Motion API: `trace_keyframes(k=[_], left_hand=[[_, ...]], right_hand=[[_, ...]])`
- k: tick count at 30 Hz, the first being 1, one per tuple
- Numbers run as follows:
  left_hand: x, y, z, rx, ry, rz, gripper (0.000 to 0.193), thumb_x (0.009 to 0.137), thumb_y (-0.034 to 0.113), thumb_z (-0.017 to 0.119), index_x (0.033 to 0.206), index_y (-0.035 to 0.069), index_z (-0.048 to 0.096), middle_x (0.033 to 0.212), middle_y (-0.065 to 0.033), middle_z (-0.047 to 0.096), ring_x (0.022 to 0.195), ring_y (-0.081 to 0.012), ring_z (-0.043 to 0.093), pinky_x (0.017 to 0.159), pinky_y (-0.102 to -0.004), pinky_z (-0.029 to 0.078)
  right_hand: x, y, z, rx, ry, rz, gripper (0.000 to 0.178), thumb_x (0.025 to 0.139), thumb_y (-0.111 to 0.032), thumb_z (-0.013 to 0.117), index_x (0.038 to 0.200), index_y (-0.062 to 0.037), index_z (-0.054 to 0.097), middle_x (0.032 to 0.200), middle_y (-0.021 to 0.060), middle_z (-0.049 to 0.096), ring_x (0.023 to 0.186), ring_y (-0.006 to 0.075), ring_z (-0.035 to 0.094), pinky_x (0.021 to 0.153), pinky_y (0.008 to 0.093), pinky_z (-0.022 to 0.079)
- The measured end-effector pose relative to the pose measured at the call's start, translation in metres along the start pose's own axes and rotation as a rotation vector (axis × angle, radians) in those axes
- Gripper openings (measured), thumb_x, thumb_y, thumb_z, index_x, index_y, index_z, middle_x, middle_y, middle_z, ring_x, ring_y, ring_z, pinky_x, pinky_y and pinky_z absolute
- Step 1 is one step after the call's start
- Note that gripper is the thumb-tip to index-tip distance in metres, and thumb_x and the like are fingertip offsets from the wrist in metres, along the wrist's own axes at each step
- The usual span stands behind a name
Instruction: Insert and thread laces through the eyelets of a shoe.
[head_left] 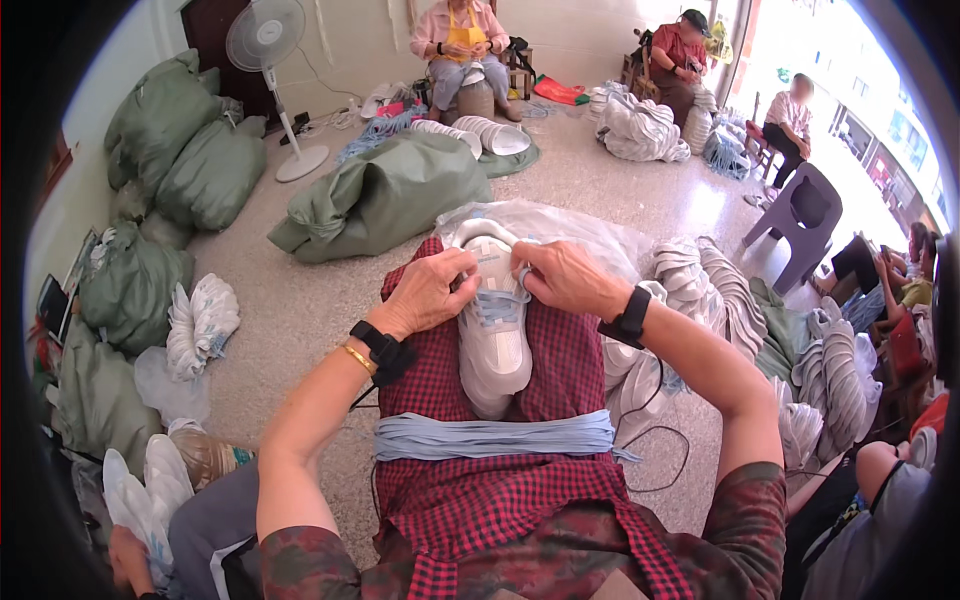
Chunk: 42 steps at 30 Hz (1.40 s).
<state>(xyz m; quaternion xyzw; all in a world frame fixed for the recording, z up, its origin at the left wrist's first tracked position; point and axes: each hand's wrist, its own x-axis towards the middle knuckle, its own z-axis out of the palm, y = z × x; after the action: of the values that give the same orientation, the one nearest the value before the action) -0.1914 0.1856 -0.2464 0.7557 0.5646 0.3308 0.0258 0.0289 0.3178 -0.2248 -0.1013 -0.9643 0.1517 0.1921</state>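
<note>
A white sneaker [495,365] lies on my lap between my legs, its toe toward me and its collar away. Light blue shoelace [496,305] crosses the lower part of its lacing area. At the left edge of the upper, my left hand [432,290] has its thumb and fingers closed in a pinch; what is between them is hidden. My right hand [572,278] pinches the shoelace on the right side, where a loop stands out. Across the red-and-black checked apron [440,510] on my lap rests a bundle of light blue shoelaces [495,436].
Green sacks [385,195] lie ahead and along the left wall. Stacked white shoe uppers [700,285] stand at my right, near a grey plastic chair [800,225]. A white fan [265,40] stands at the back left. Several people sit around; black cables trail at my right.
</note>
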Motion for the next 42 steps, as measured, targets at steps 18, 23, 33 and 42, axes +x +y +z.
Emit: trace_keyframes(k=[18, 23, 33, 42], left_hand=[[-0.006, 0.029, -0.018, 0.01, -0.078, -0.126, 0.027, 0.088, 0.023, 0.066, 0.109, 0.008, 0.058, 0.091, -0.0154, 0.063, 0.08, -0.0359, 0.065, 0.068, -0.0439, 0.052], [-0.03, -0.003, -0.046, 0.456, 0.01, 0.243, 0.031, 0.084, 0.034, 0.072, 0.105, 0.014, 0.059, 0.082, -0.0094, 0.054, 0.068, -0.029, 0.062, 0.057, -0.0388, 0.05], [-0.083, -0.067, -0.088, 0.745, -0.064, 0.268, 0.011, 0.087, 0.017, 0.062, 0.091, 0.013, 0.053, 0.079, -0.0067, 0.051, 0.064, -0.0252, 0.06, 0.054, -0.0373, 0.048], [-0.146, -0.074, -0.194, 0.98, 0.025, 0.102, 0.006, 0.09, 0.011, 0.055, 0.087, 0.007, 0.052, 0.085, -0.0108, 0.057, 0.072, -0.0277, 0.061, 0.061, -0.039, 0.047]], right_hand=[[0.006, 0.012, -0.003, 0.303, 0.062, 0.16, 0.035, 0.093, -0.033, 0.063, 0.112, -0.0047, 0.057, 0.079, 0.0091, 0.063, 0.072, 0.0192, 0.06, 0.065, 0.0346, 0.046], [-0.027, 0.025, -0.033, -0.04, 0.181, -0.13, 0.016, 0.093, -0.017, 0.06, 0.104, -0.0065, 0.054, 0.079, 0.0102, 0.063, 0.063, 0.0285, 0.061, 0.058, 0.04, 0.048], [-0.08, 0.06, -0.041, -0.415, 0.015, -0.172, 0.015, 0.083, -0.006, 0.057, 0.097, -0.0091, 0.057, 0.075, 0.0085, 0.058, 0.069, 0.029, 0.065, 0.059, 0.0411, 0.052], [-0.148, 0.121, -0.175, -0.787, 0.137, 0.146, 0.012, 0.087, -0.005, 0.051, 0.099, -0.0058, 0.053, 0.085, 0.0157, 0.062, 0.08, 0.0351, 0.065, 0.068, 0.0431, 0.052]])
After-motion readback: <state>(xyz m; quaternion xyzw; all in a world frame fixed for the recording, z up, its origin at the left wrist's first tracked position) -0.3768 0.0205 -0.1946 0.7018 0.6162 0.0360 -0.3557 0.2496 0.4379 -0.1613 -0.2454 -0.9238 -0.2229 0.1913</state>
